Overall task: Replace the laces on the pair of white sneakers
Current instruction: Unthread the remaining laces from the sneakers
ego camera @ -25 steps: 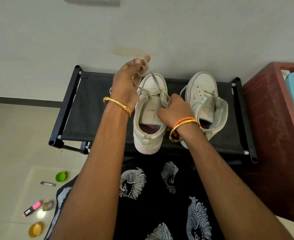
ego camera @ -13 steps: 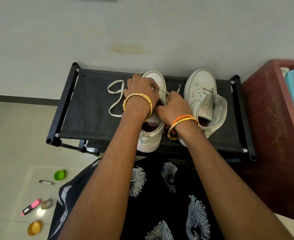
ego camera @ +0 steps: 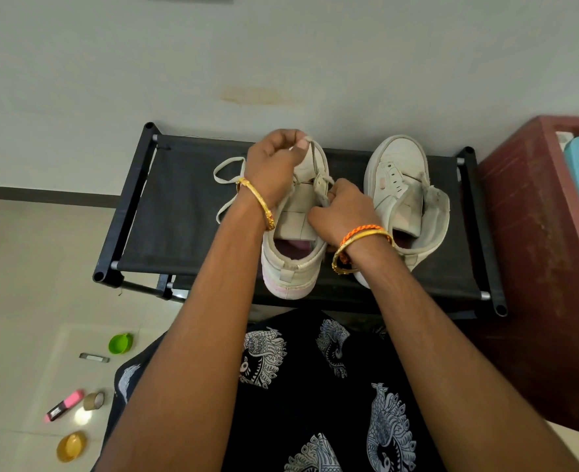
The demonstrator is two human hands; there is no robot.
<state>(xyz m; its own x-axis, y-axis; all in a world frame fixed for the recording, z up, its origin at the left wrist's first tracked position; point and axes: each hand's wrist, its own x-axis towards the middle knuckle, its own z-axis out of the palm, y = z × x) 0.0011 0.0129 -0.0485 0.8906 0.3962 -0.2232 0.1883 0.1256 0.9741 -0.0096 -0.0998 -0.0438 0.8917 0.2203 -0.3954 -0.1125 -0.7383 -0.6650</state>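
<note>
At about eight o'clock on the pale floor lie a shallow yellow plastic dish [ego camera: 71, 446], a pink marker with a black end [ego camera: 64, 405], a roll of brown tape [ego camera: 94, 400] and a small green cup [ego camera: 120, 343]. Moving right, a black fabric shelf stretched on a tubular black frame [ego camera: 165, 212] fills the middle of the view. On its cloth at ten o'clock rests a flat, off-white woven lace [ego camera: 225, 185], looped and slack.

The left hand [ego camera: 274, 165] pinches a strand of that lace between thumb and fingertips, held taut above the toe of the left white leather sneaker [ego camera: 295, 240], whose heel is scuffed and faintly pink. The right hand [ego camera: 342, 209] curls its fingers around the lace at an eyelet by the tongue; which eyelet, I cannot quite tell. At two o'clock stands the right white sneaker [ego camera: 400, 185], seemingly unlaced, tongue flopped open, and further right a dark red wooden cabinet [ego camera: 533, 233].

The risk here is a hard pull dragging the light shoe off the springy cloth, or the frayed lace twisting and jamming in the eyelet.
</note>
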